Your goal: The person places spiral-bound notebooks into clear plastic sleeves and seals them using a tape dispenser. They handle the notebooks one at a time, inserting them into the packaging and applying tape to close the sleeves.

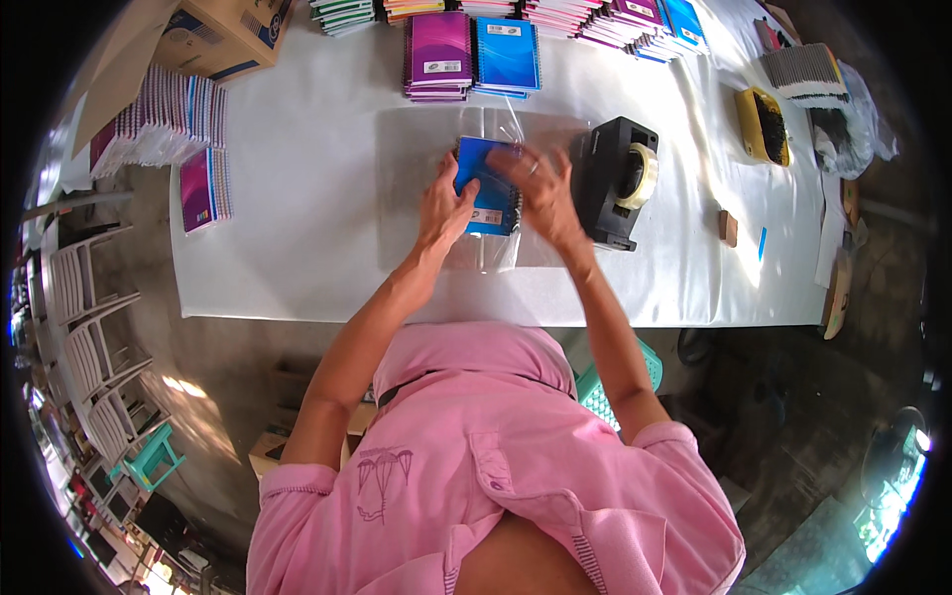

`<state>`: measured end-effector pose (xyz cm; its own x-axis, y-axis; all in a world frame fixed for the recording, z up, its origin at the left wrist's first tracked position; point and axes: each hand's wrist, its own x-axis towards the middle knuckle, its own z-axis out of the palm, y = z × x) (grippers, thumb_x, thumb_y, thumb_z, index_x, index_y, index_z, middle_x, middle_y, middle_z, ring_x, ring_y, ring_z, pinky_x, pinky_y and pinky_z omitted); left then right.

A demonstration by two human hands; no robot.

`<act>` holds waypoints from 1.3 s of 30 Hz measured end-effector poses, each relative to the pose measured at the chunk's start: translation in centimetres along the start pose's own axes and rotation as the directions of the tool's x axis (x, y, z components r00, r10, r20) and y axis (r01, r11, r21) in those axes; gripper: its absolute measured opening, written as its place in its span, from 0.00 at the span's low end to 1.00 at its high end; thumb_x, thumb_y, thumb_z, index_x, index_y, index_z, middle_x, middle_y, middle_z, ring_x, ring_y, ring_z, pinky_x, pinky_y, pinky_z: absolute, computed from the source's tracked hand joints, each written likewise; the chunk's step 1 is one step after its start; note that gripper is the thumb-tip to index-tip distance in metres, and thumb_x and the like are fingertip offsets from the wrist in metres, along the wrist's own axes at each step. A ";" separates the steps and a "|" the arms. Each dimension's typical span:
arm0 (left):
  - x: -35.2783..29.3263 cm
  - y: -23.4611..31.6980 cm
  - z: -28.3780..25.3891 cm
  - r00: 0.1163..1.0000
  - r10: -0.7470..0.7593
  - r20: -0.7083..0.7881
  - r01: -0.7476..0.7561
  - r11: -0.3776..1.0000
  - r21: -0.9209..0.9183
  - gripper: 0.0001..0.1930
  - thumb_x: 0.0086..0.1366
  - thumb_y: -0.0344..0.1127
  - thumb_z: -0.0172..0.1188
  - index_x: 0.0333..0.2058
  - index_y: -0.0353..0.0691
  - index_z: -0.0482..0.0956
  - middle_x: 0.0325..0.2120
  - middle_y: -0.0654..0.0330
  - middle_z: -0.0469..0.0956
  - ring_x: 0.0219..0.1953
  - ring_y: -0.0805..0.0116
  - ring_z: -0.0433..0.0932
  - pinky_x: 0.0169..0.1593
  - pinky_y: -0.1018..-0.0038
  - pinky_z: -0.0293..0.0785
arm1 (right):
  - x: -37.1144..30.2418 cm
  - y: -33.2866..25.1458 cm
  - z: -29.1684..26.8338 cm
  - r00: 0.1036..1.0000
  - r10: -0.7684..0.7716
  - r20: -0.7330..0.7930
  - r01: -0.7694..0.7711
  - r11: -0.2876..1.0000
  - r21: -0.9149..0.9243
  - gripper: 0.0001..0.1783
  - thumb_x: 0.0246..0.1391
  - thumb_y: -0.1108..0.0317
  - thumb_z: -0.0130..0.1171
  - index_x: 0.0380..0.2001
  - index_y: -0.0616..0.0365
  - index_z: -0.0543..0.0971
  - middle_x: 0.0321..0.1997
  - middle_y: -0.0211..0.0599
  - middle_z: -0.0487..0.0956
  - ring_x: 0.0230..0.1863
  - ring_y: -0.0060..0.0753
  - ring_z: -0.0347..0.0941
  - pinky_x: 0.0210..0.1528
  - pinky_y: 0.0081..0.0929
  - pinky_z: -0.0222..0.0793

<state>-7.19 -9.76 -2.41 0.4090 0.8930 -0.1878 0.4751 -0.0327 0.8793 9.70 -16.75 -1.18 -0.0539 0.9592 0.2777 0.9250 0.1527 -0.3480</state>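
A small blue spiral notebook (488,213) lies on the table in front of me, its wire binding along the right side. My left hand (445,203) grips its left edge, thumb on the cover and fingers along the side. Over the upper right corner of the notebook is my right hand (541,193), its fingers smeared by motion; whether they pinch anything does not show. Clear plastic film (416,238) spreads flat under and around the notebook. A black tape dispenser (607,183) with a roll of pale tape (643,177) stands just right of my right hand.
Purple notebooks (438,50) and blue notebooks (508,55) are stacked beyond my hands, with more piles behind. More notebooks (178,114) and a cardboard box (223,38) are at the left. A yellow container (764,126) and a small brown block (728,228) sit at the right.
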 end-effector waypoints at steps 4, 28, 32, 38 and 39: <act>0.4 -0.9 0.7 0.996 -0.077 0.048 0.080 0.995 -0.057 0.33 0.62 0.33 0.57 0.63 0.31 0.57 0.54 0.43 0.71 0.48 0.45 0.77 0.52 0.61 0.73 | 4.2 2.7 -1.1 0.958 0.106 -0.264 -0.113 0.994 -0.009 0.31 0.43 0.83 0.53 0.53 0.50 0.76 0.57 0.28 0.75 0.62 0.37 0.66 0.64 0.54 0.50; -1.8 -4.7 -2.7 0.954 0.279 -0.111 -0.150 0.764 0.628 0.28 0.63 0.39 0.56 0.62 0.45 0.64 0.66 0.57 0.56 0.63 0.52 0.63 0.65 0.53 0.58 | -2.2 -5.8 -0.6 0.997 0.073 -0.022 -0.072 0.997 0.032 0.17 0.47 0.81 0.56 0.43 0.64 0.78 0.55 0.43 0.74 0.56 0.46 0.69 0.57 0.45 0.61; -5.5 -6.1 -3.1 0.976 0.035 -0.213 0.022 0.965 0.263 0.41 0.59 0.41 0.61 0.68 0.47 0.51 0.64 0.44 0.57 0.49 0.48 0.76 0.48 0.62 0.77 | -2.4 -5.0 0.8 0.994 0.113 -0.014 -0.106 0.962 0.253 0.15 0.46 0.83 0.56 0.41 0.67 0.77 0.53 0.48 0.73 0.53 0.52 0.70 0.50 0.43 0.67; -7.7 -3.0 -4.6 0.981 -0.078 0.176 0.043 0.979 0.199 0.31 0.55 0.26 0.57 0.60 0.44 0.67 0.42 0.45 0.77 0.34 0.53 0.81 0.36 0.62 0.78 | -1.2 -5.9 0.8 0.988 0.148 -0.047 -0.124 0.933 0.337 0.06 0.44 0.80 0.61 0.29 0.66 0.75 0.51 0.49 0.72 0.48 0.54 0.71 0.44 0.46 0.69; -8.8 -0.3 -4.2 0.992 0.009 0.128 -0.038 0.972 0.230 0.29 0.54 0.24 0.56 0.57 0.44 0.70 0.37 0.46 0.78 0.32 0.53 0.81 0.34 0.61 0.77 | -1.3 -5.8 1.4 0.979 0.199 -0.034 -0.172 0.913 0.370 0.07 0.44 0.79 0.62 0.27 0.65 0.74 0.51 0.48 0.72 0.48 0.54 0.71 0.44 0.45 0.69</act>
<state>-14.20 -15.77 0.84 0.5094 0.8279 -0.2347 0.6258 -0.1693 0.7614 3.83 -18.53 -0.75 0.1439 0.9617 0.2332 0.7141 0.0622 -0.6972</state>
